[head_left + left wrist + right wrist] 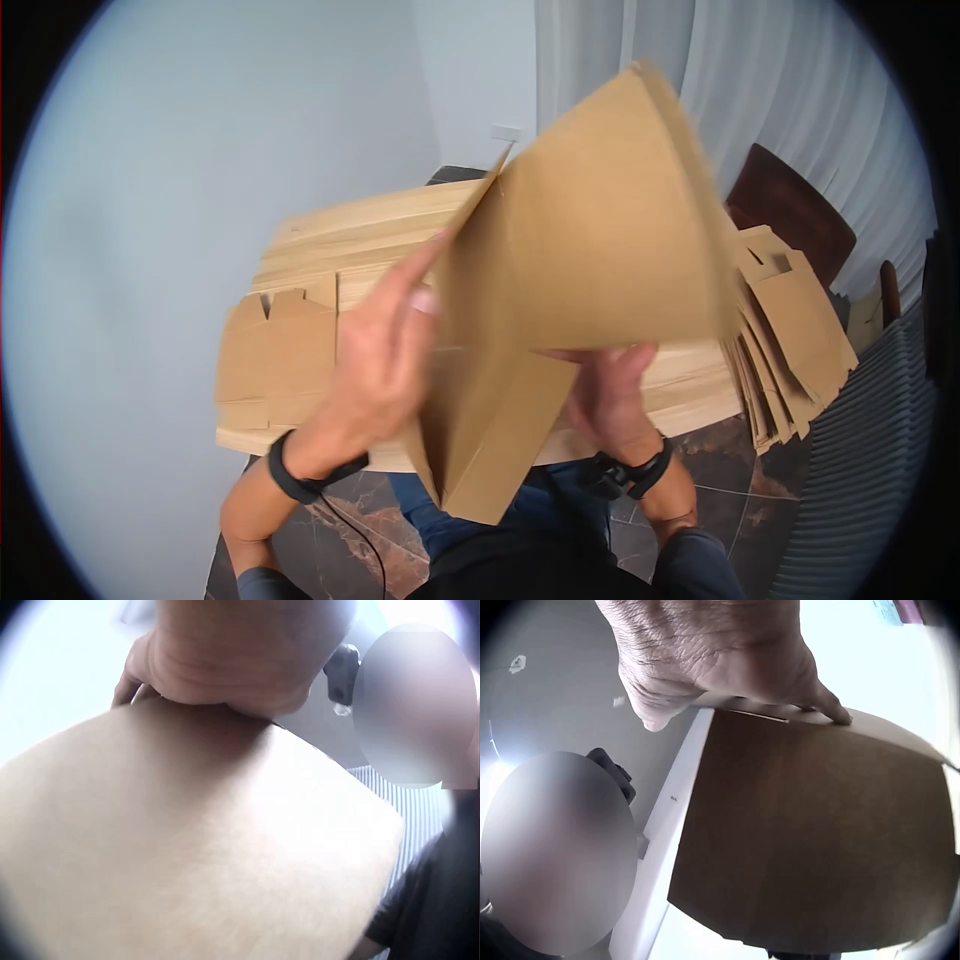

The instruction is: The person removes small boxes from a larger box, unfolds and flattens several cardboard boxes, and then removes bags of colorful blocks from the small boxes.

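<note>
Carton (610, 220) sits partly folded above the desk (375, 215), left hand (378, 345) and right hand (610, 395) both grasping its panels with their fingers — some tips hidden. Uneven pressure could crease a panel, I'd judge — a loosened hold could let it spring open and drop onto the desk.

One left hand (380, 350), one right hand (610, 400) and one cardboard box (610, 220) at centre, two wristbands (283, 480) below, one table (370, 225), two flat cardboard groups (280, 350), left and right
</note>
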Available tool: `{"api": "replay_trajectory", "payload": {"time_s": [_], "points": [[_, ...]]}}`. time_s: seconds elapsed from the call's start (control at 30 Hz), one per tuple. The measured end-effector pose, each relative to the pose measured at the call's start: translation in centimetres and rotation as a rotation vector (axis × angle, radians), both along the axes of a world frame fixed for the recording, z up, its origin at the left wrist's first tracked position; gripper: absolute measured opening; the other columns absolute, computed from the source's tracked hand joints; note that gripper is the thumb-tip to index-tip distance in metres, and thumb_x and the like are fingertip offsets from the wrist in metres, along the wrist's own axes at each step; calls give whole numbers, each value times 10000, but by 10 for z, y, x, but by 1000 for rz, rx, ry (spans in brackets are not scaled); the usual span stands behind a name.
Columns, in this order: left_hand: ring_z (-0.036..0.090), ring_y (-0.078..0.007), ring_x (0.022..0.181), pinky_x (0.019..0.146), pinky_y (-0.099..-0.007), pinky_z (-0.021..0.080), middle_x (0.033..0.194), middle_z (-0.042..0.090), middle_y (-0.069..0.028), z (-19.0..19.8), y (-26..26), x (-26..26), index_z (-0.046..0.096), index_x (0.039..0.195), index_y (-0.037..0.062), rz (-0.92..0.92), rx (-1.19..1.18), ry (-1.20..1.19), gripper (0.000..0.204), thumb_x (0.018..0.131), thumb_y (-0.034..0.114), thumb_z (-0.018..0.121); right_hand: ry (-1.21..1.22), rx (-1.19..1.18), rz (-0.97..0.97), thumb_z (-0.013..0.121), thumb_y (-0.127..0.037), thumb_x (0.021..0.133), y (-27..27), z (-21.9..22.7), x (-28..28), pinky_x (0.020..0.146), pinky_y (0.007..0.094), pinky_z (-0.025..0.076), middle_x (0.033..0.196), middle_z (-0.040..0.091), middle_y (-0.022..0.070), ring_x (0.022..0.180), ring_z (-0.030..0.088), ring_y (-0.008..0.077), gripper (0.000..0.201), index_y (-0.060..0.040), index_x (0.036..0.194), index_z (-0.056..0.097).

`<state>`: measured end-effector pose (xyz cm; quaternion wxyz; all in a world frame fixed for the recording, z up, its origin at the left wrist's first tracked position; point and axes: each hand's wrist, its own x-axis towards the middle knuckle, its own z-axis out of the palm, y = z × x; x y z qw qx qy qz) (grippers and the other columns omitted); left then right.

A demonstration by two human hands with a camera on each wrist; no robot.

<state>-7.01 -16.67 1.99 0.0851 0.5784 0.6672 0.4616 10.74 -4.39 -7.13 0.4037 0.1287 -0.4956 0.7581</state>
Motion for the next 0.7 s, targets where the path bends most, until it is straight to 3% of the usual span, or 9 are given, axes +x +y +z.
{"api": "replay_trajectory", "payload": {"time_s": [0.1,0.2,0.3,0.37,0.43,0.5,0.57,0.6,0.7], "points": [[286,-488,1532,1237,-549,275,1661,262,-308,-39,30,43,357,1564,-64,-178,136,398,707,1048,379,548,-104,-75,-142,349,-546,1120,-29,13,-1,1150,350,392,1494,530,94,1356,510,197,691,5,1534,405],[204,-498,1556,1245,-601,217,1692,153,-307,-83,39,60,334,1580,-57,-404,178,259,791,997,377,646,-341,-508,-385,362,-460,1146,-34,24,9,1006,312,489,1340,637,75,1211,586,120,584,23,1428,528],[249,-493,1541,1232,-602,242,1683,183,-309,-78,24,69,346,1585,-32,-632,-36,496,903,892,338,790,-655,-403,-386,441,-456,1128,-5,-14,47,937,287,529,1232,708,71,1115,650,114,554,30,1317,628],[288,-488,1518,1214,-553,301,1658,250,-311,-50,22,41,325,1613,19,-388,117,795,1048,770,270,895,-688,-523,-371,518,-459,1101,3,-1,78,832,266,560,1060,752,50,942,699,113,519,22,1169,700],[539,-395,1366,1107,-464,446,1531,491,-269,-27,36,12,457,1557,35,-114,188,531,943,761,250,913,-836,-317,-249,544,-484,1083,13,14,108,745,279,570,996,752,57,851,706,117,537,24,1172,695],[695,-265,1107,935,-373,546,1336,672,-181,-9,50,-20,535,1490,11,-454,-437,-201,798,814,224,901,-823,-341,-321,536,-484,1086,19,20,116,749,273,573,1019,757,67,844,712,123,536,13,1224,684],[713,-174,936,799,-329,567,1228,725,-125,-12,55,-28,554,1427,-34,-572,-819,-246,646,892,189,840,-1234,-273,-76,521,-546,1073,40,8,126,888,297,564,1209,726,96,1012,699,141,643,2,1403,588],[713,-174,936,799,-329,567,1228,725,-125,-13,53,-20,554,1427,-34,-601,-812,-229,646,892,189,840,-682,-380,48,481,-731,1000,19,24,130,1047,354,495,1442,605,122,1252,606,176,920,-20,1577,393],[714,-212,978,846,-345,577,1246,707,-149,-7,47,7,495,1437,-55,-611,-536,-468,591,947,146,757,264,-375,346,426,-873,903,13,-34,156,1167,425,397,1602,457,122,1420,476,223,1142,-50,1661,197]]}}
